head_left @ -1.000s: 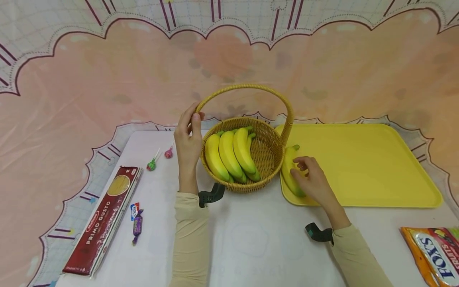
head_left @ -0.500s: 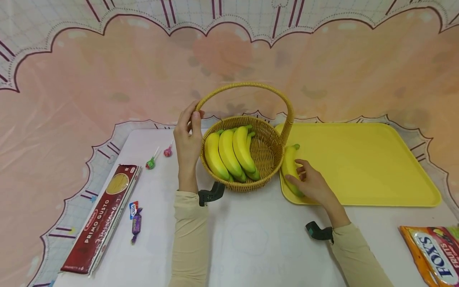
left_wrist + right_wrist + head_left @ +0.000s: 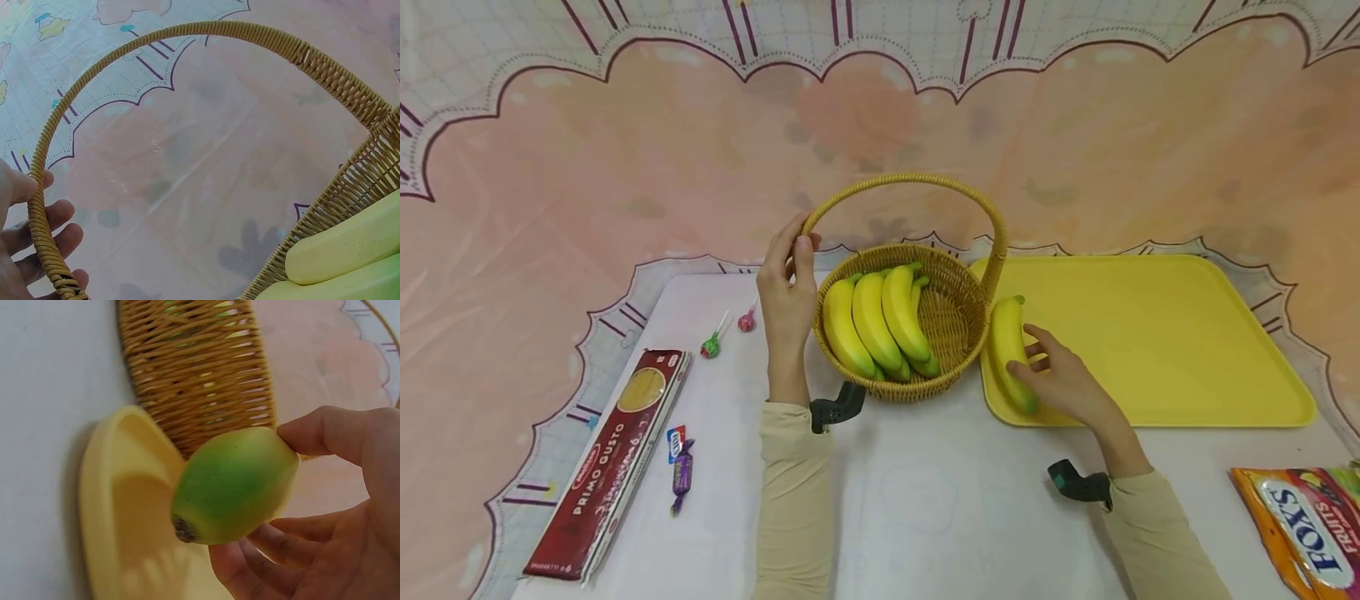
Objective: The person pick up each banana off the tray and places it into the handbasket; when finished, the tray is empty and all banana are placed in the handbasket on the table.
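Observation:
A wicker basket (image 3: 947, 325) with a tall handle (image 3: 917, 178) stands in the middle of the head view, with several bananas (image 3: 871, 321) lying in its left part. My left hand (image 3: 786, 304) holds the left side of that handle, thumb and fingertips on opposite sides in the left wrist view. To the basket's right, my right hand (image 3: 1071, 383) pinches a single banana (image 3: 1007, 342) between thumb and fingers. Its green end, the banana (image 3: 234, 487) close up in the right wrist view, is over the corner of the yellow tray (image 3: 1157, 350).
On the left lie a red spaghetti pack (image 3: 613, 467), a green lollipop (image 3: 711, 345), a pink lollipop (image 3: 746, 322), a purple-wrapped candy (image 3: 682, 477) and a small blue-red wrapped sweet (image 3: 676, 443). An orange Fox's bag (image 3: 1303, 525) lies at the right edge.
My right hand has taken hold of the banana on the tray and raised it slightly. My left hand stays on the basket handle. The head view has shifted a little.

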Motion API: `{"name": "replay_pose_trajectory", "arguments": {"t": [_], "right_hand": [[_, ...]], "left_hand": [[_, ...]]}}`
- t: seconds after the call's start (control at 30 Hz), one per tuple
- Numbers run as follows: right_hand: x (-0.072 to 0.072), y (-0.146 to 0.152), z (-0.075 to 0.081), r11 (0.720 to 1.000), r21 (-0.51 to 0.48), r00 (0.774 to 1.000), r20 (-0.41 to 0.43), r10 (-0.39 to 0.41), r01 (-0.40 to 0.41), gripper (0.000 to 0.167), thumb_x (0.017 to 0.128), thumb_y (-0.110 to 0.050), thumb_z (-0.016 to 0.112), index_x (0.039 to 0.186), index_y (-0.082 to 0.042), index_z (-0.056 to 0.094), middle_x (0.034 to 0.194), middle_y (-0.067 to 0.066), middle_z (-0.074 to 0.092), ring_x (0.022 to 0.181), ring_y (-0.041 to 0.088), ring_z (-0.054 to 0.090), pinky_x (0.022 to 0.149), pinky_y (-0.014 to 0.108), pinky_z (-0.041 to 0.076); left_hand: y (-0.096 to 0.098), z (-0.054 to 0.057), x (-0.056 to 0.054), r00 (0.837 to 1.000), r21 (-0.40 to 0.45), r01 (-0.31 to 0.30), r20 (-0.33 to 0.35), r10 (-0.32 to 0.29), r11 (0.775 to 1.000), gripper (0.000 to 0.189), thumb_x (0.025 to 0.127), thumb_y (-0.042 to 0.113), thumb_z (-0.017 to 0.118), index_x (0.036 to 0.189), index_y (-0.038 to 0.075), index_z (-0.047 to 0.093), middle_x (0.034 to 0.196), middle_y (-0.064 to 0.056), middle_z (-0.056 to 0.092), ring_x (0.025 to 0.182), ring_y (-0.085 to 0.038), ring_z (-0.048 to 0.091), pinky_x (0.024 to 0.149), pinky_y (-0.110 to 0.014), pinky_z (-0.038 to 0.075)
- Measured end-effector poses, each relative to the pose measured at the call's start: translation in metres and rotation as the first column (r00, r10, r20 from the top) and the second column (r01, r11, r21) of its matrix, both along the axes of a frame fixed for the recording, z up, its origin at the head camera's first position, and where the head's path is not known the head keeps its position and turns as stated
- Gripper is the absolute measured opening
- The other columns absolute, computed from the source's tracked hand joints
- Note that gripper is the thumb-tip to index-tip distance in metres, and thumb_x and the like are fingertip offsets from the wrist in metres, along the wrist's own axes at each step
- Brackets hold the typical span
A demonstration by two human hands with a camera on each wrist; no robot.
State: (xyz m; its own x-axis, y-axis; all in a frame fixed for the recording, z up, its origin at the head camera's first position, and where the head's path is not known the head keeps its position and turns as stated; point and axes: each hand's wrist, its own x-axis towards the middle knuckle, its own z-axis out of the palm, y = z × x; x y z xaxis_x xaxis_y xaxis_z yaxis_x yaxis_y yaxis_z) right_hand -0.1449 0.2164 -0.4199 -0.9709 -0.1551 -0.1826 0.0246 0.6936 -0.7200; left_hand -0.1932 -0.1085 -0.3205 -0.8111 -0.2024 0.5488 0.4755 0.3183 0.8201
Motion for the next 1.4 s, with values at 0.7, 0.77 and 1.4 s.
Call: {"name": "replay_pose_trajectory", "arguments": {"t": [0.7,0.77,1.4], "right_hand": [[0.035,-0.002,0.048,0.977,-0.044,0.978,-0.038,0.206,-0.208,0.079,0.091,-0.034,0.061,0.151,-0.014,0.013,0.119,0.015,0.053,0.106,0.027,0.055,0.076,0.032,0.052],[0.037,-0.003,0.05,0.976,-0.048,0.977,-0.018,0.214,-0.214,0.079,0.091,-0.035,0.061,0.151,-0.016,0.013,0.121,0.015,0.05,0.105,0.026,0.054,0.075,0.031,0.051],[0.014,-0.025,0.039,0.974,-0.155,0.977,-0.16,0.14,-0.165,0.064,0.097,-0.029,0.051,0.151,-0.012,0.021,0.128,0.018,0.051,0.111,0.029,0.053,0.092,0.046,0.047]], "left_hand": [[0.0,-0.001,0.001,1.0,0.004,0.002,0.012,-0.002,1.0,0.034,0.1,0.011,0.044,0.13,-0.002,0.054,0.108,-0.024,0.061,0.101,-0.029,0.059,0.103,-0.042,0.045],[-0.001,-0.006,-0.003,1.0,0.006,0.001,0.009,-0.001,1.0,0.034,0.1,0.013,0.044,0.13,0.0,0.055,0.108,-0.023,0.061,0.101,-0.027,0.06,0.103,-0.042,0.045],[0.001,-0.002,-0.001,1.0,0.01,0.002,0.001,-0.002,1.0,0.034,0.1,0.011,0.044,0.129,-0.002,0.054,0.107,-0.025,0.061,0.099,-0.03,0.059,0.102,-0.043,0.045]]}}
